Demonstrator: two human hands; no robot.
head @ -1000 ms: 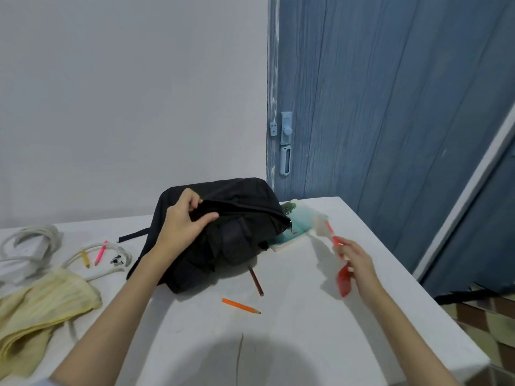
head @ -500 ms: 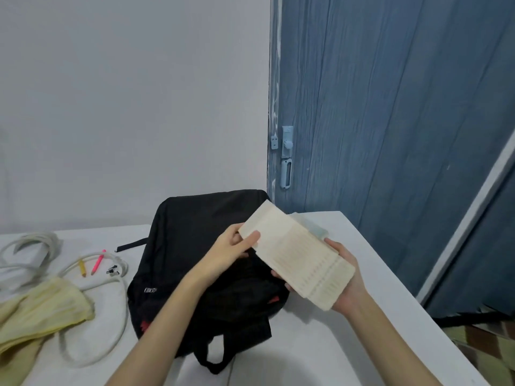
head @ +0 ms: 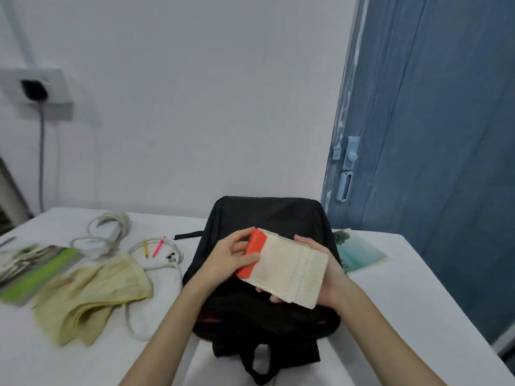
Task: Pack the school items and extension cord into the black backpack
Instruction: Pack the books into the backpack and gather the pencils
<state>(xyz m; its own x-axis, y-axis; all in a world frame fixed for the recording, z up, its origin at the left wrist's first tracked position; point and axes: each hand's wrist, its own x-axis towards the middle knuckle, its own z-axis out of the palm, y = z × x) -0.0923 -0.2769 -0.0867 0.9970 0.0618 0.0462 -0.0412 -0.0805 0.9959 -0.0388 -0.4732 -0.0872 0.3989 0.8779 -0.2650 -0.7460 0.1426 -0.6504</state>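
Red-spined book (head: 287, 270) sat gripped in both the left hand (head: 227, 261) and right hand (head: 324, 271), poised over the black backpack (head: 264, 218), likely for insertion.

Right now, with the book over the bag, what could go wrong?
Both hands (left hand, right hand) hold the red-covered book above the black backpack. Its opening isn't clearly visible, so the book may catch on fabric. The white extension cord loops close beside the backpack and could snag.
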